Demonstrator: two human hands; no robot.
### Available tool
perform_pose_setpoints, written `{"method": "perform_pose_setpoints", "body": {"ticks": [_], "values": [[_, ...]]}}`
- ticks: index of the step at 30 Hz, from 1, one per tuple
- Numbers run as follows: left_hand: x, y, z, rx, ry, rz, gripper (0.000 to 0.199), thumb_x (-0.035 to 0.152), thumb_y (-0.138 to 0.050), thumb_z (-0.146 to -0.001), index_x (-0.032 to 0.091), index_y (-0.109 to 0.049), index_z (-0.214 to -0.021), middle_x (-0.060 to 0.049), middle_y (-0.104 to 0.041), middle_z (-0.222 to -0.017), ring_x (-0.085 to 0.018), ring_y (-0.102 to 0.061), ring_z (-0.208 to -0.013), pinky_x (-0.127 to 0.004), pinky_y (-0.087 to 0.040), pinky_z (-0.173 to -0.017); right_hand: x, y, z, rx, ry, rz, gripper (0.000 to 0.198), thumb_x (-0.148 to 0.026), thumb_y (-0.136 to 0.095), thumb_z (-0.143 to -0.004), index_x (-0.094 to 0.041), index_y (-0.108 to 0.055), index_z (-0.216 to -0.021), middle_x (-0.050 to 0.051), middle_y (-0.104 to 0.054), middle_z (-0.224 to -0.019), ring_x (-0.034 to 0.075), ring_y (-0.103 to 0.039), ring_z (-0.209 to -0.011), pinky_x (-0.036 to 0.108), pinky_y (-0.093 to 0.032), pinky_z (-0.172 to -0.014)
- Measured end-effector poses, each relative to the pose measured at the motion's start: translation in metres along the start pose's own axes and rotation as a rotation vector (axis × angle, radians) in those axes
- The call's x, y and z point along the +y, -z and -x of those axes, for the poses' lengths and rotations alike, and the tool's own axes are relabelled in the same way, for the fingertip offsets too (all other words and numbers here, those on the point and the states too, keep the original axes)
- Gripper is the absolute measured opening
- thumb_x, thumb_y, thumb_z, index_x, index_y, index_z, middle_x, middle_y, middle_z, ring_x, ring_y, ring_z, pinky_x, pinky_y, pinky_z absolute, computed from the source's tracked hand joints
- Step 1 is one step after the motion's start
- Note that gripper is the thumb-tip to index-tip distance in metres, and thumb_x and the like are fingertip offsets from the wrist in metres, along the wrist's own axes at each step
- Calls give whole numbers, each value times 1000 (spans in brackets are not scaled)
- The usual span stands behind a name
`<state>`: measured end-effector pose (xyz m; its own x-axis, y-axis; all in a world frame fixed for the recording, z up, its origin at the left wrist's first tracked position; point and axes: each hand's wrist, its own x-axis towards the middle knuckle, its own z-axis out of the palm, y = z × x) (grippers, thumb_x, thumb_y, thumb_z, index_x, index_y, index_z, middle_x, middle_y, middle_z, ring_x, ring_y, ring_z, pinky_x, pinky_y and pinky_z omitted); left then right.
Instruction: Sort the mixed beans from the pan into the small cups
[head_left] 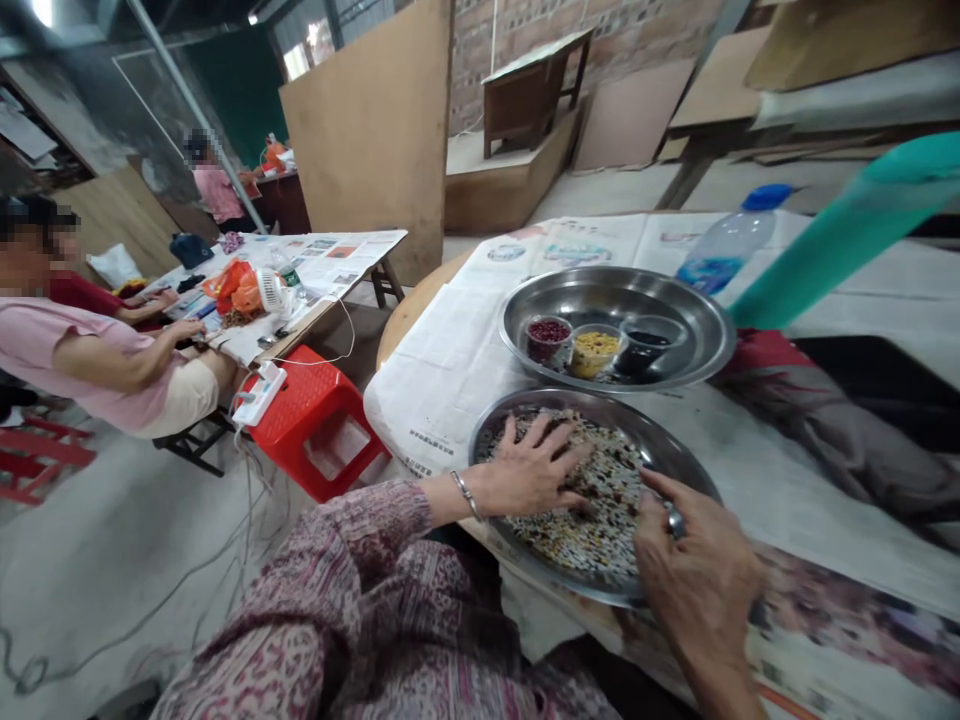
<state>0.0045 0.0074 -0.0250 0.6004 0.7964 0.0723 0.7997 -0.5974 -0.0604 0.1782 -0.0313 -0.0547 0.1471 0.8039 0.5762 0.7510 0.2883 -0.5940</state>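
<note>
A steel basin (679,445) of mixed grains and beans, white, black and yellow, sits on the paper-covered table in front of me. My left hand (536,468) lies flat on the grains with its fingers spread, and a silver bangle circles the wrist. Over the basin's right side, my right hand (694,560) has its thumb and index finger curled toward each other. Something shiny and metallic shows at those fingers; whether it is a ring or a held tool I cannot tell. Behind stands a wider steel basin (675,290) with small cups of red beans (547,335), yellow grains (595,347) and dark grains (646,345).
A plastic bottle (731,240) with a blue cap and a teal translucent object (840,235) stand at the back right. Dark cloth (855,430) lies beside them. To the left are a red stool (319,425) with a power strip (259,393), and people at another table.
</note>
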Motion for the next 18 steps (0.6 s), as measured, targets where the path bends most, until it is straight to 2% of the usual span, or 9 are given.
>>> {"method": "perform_pose_setpoints", "body": {"ticks": [2,4,7,10,14,18], "values": [[0,9,13,-46,23,28,69,63,-48,-97,17,-41,-148,-17,-35,-158,-39,-32,-143,-58,-42,-107,1,-1,0,5,-10,-4,35,-30,-45,-91,-11,-72,-104,18,-75,-103,29,-68,-95,46,-52,-92],[1,21,26,-96,30,74,61,60,-52,-96,17,-49,-140,-17,-43,-149,-36,-41,-137,-50,-48,-101,1,-2,1,7,-19,-12,34,-30,-45,-91,-12,-71,-104,17,-75,-104,28,-68,-95,45,-52,-92],[6,39,41,-194,-43,148,37,42,-57,-98,20,-57,-127,-14,-51,-134,-30,-50,-122,-39,-54,-89,2,-3,1,6,-41,-29,33,-30,-46,-91,-14,-71,-105,15,-75,-105,27,-68,-98,44,-52,-93],[15,49,45,-269,-128,219,23,22,-50,-99,20,-61,-119,-12,-55,-120,-26,-56,-107,-35,-53,-83,1,-4,1,5,-67,-35,31,-29,-47,-91,-15,-71,-105,14,-75,-106,27,-67,-100,45,-52,-94],[28,41,29,-298,-244,307,25,10,-46,-95,17,-61,-113,-11,-56,-115,-21,-57,-97,-32,-53,-83,0,-3,1,7,-93,-49,31,-28,-46,-91,-16,-70,-107,14,-74,-107,27,-66,-102,46,-51,-96],[36,22,-1,-182,-322,258,30,11,-46,-94,14,-61,-120,-12,-57,-123,-24,-54,-111,-37,-49,-98,-1,-2,1,35,-109,-77,33,-29,-44,-92,-15,-70,-106,15,-73,-107,27,-65,-101,46,-50,-95]]}}
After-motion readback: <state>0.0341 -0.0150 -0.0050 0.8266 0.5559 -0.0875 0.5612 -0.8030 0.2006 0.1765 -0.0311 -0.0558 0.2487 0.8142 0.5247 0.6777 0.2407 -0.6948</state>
